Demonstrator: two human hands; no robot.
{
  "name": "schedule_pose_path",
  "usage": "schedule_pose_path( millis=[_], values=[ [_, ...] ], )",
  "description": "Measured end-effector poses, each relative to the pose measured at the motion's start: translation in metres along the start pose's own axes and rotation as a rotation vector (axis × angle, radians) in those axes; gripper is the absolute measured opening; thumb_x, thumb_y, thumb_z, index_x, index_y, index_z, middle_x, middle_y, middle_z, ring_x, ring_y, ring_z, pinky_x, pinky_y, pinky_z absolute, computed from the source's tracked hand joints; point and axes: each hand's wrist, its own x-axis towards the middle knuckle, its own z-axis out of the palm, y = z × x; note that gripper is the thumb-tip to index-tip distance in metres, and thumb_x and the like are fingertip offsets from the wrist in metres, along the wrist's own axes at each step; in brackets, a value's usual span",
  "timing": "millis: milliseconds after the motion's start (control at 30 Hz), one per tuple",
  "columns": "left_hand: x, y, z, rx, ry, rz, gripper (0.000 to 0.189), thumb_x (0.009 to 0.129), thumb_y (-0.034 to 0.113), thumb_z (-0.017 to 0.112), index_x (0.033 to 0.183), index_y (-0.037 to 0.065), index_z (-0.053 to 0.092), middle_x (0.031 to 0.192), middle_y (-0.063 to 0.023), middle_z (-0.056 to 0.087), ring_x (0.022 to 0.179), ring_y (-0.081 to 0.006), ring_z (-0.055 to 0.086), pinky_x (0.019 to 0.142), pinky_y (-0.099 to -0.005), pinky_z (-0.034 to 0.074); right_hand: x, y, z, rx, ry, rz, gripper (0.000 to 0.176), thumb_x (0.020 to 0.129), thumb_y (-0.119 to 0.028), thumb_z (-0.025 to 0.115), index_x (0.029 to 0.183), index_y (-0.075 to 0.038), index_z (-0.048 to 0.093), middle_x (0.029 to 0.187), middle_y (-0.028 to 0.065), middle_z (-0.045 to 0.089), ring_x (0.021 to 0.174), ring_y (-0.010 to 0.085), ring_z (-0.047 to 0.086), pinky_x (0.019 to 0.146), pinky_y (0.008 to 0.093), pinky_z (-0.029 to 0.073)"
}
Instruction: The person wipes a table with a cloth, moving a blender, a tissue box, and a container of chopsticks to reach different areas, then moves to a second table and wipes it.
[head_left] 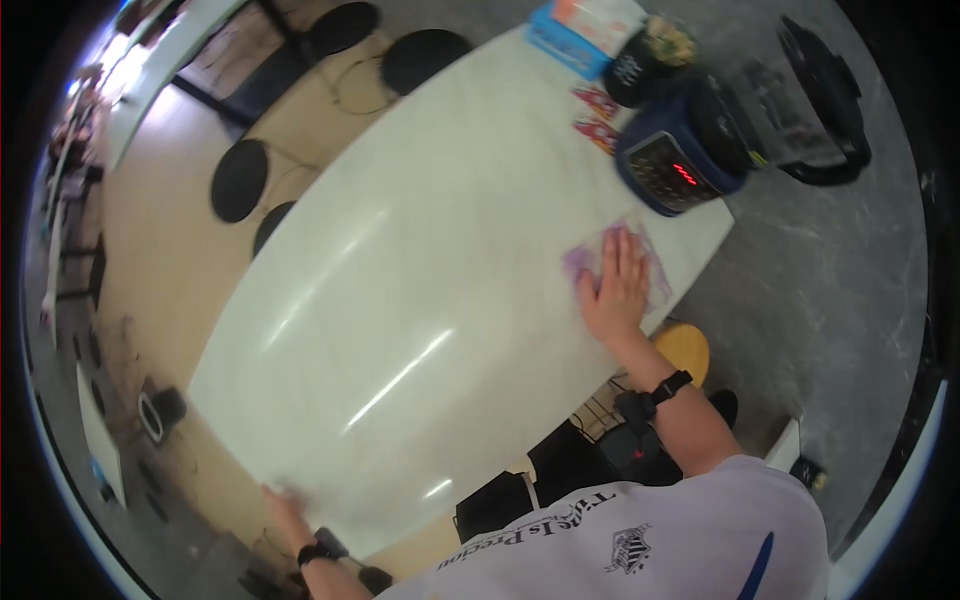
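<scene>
My right hand point(615, 292) lies flat on a purple and white cloth point(580, 264), near the right end of the white table point(430, 240). Its fingers point away from me, stretched out over the cloth. The cloth is spread against the tabletop and shows on both sides of the hand. At the table's lower left edge is my left hand point(284, 503), smeared by motion. Its fingers cannot be made out, and no object shows in it. Each wrist wears a dark band.
A blue blender point(665, 165) with lit red digits stands beyond my right hand. Red packets point(597, 133), a black pot with a plant point(628, 70) and a blue tissue box point(566, 42) sit beside it. Black stools point(240, 180) line the far side; a yellow round seat point(684, 355) is nearer.
</scene>
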Motion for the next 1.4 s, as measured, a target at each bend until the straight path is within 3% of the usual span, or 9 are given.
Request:
schedule_pose_path(
  millis=[33, 100, 233, 433, 633, 833, 933, 1067, 1400],
  values=[
    [-0.007, 0.005, 0.005, 0.437, 0.114, 0.153, 0.061, 0.105, 0.032, 0.05, 0.16, 0.016, 0.028, 0.126, -0.0173, 0.061, 0.098, -0.0312, 0.066, 0.076, -0.0449, 0.059, 0.005, -0.012, 0.003, -0.03, 0.01, 0.02, 0.072, 0.091, -0.035, 0.058, 0.152, -0.001, 0.04, 0.16, 0.0213, 0.036, 0.15, 0.0396, 0.029, 0.123, 0.0574, 0.019],
    [-0.063, 0.102, -0.03, -0.703, -0.015, -0.485, 0.068, 0.103, 0.045, 0.054, 0.156, 0.006, 0.036, 0.133, -0.0204, 0.061, 0.108, -0.0331, 0.066, 0.085, -0.0438, 0.057, 0.02, -0.036, 0.013, -0.075, 0.031, 0.006, 0.072, 0.093, -0.037, 0.056, 0.152, 0.001, 0.04, 0.159, 0.0247, 0.035, 0.15, 0.0415, 0.029, 0.123, 0.057, 0.019],
    [-0.021, -0.001, 0.021, -0.253, 0.043, -0.076, 0.069, 0.104, 0.05, 0.051, 0.145, -0.005, 0.049, 0.139, -0.0229, 0.06, 0.125, -0.0308, 0.059, 0.106, -0.039, 0.046, 0.09, -0.104, 0.048, -0.086, 0.048, -0.102, 0.073, 0.095, -0.041, 0.052, 0.154, 0.0, 0.038, 0.161, 0.0232, 0.034, 0.151, 0.0401, 0.027, 0.123, 0.056, 0.018],
    [-0.083, 0.081, -0.024, -0.513, 0.104, -0.196, 0.052, 0.101, 0.047, 0.056, 0.117, 0.001, 0.072, 0.111, -0.0164, 0.074, 0.105, -0.0273, 0.067, 0.095, -0.0383, 0.049, 0.157, -0.242, 0.086, -0.14, -0.047, -0.321, 0.075, 0.1, -0.048, 0.041, 0.158, -0.002, 0.031, 0.166, 0.0205, 0.026, 0.155, 0.0355, 0.021, 0.126, 0.0507, 0.013],
    [-0.104, 0.082, -0.025, -0.686, 0.109, -0.115, 0.047, 0.101, 0.044, 0.059, 0.114, 0.001, 0.073, 0.099, -0.011, 0.074, 0.093, -0.0208, 0.066, 0.088, -0.0347, 0.051, 0.077, -0.418, 0.11, -0.124, -0.091, -0.623, 0.076, 0.1, -0.049, 0.038, 0.159, -0.002, 0.029, 0.167, 0.0183, 0.024, 0.156, 0.0337, 0.019, 0.126, 0.0492, 0.011],
    [-0.118, 0.069, -0.01, -0.931, 0.033, 0.051, 0.046, 0.106, 0.039, 0.052, 0.126, 0.0, 0.067, 0.118, -0.0118, 0.071, 0.106, -0.019, 0.063, 0.094, -0.0325, 0.05, -0.036, -0.613, 0.104, 0.168, -0.355, -0.801, 0.075, 0.103, -0.05, 0.033, 0.159, -0.001, 0.027, 0.168, 0.0163, 0.022, 0.157, 0.0335, 0.017, 0.126, 0.049, 0.011],
    [-0.129, 0.029, 0.013, -0.945, -0.044, -0.179, 0.052, 0.109, 0.039, 0.042, 0.137, -0.002, 0.058, 0.131, -0.0149, 0.065, 0.113, -0.0226, 0.061, 0.1, -0.0334, 0.047, -0.102, -0.675, 0.126, 0.218, -0.21, -0.941, 0.075, 0.102, -0.049, 0.035, 0.157, 0.001, 0.03, 0.167, 0.0179, 0.026, 0.156, 0.0315, 0.019, 0.126, 0.0515, 0.011],
    [-0.158, -0.001, 0.02, -0.392, -0.176, 0.037, 0.058, 0.111, 0.041, 0.031, 0.141, -0.004, 0.053, 0.14, -0.0178, 0.059, 0.122, -0.0301, 0.057, 0.11, -0.0384, 0.041, -0.135, -0.701, 0.112, 0.168, -0.278, -1.01, 0.075, 0.101, -0.048, 0.034, 0.16, -0.002, 0.026, 0.169, 0.0153, 0.02, 0.158, 0.0295, 0.01, 0.126, 0.0516, 0.006],
    [-0.161, -0.038, 0.044, -1.149, -0.011, -0.277, 0.061, 0.111, 0.046, 0.025, 0.132, -0.002, 0.056, 0.135, -0.0137, 0.06, 0.125, -0.0242, 0.052, 0.115, -0.038, 0.034, 0.057, -0.502, 0.116, 0.225, -0.153, -0.761, 0.074, 0.102, -0.052, 0.034, 0.157, -0.002, 0.033, 0.166, 0.0158, 0.028, 0.157, 0.0283, 0.018, 0.127, 0.0481, 0.009]
  ],
)
